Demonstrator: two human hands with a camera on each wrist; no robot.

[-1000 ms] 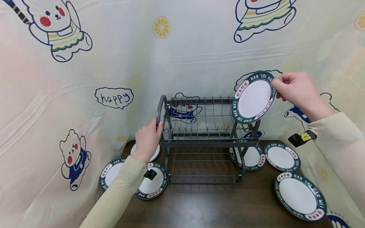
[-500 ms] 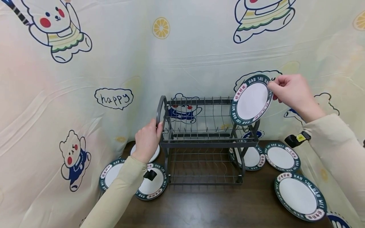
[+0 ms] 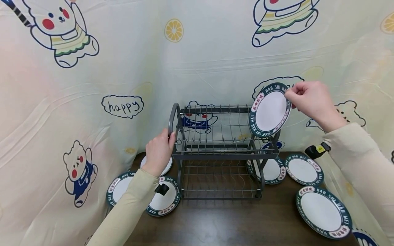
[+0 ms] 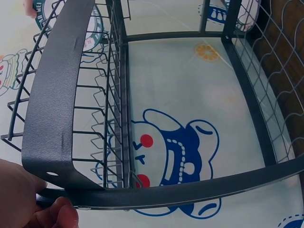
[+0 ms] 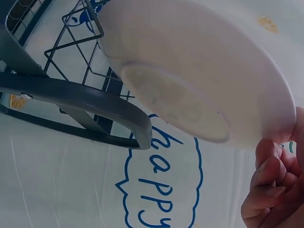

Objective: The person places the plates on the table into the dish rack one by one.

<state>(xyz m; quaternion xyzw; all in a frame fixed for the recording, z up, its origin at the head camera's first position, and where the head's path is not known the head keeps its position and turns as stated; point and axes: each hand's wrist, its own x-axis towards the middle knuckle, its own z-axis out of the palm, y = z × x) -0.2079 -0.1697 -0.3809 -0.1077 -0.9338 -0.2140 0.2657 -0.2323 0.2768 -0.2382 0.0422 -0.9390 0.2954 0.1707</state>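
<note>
A dark two-tier dish rack [image 3: 227,156] stands on the brown table. My left hand [image 3: 160,151] grips its left side frame; in the left wrist view the fingers [image 4: 66,216] curl round the dark bar. My right hand [image 3: 315,104] pinches the upper right rim of a white plate [image 3: 271,112] with a green lettered border. The plate is tilted over the right end of the upper tier, its face toward the head camera. From the right wrist, the plate's plain underside [image 5: 199,71] shows, close beside the rack's curved handle [image 5: 95,102].
More matching plates lie on the table [image 3: 215,222]: a near right plate [image 3: 323,212], a far right plate [image 3: 304,169], one behind the rack's right leg [image 3: 272,169], and several at left, such as the front left plate [image 3: 164,198]. A printed cloth [image 3: 212,44] hangs behind.
My right hand has moved slightly left and down with the plate, bringing it lower over the rack's right end. The left hand keeps its hold on the rack.
</note>
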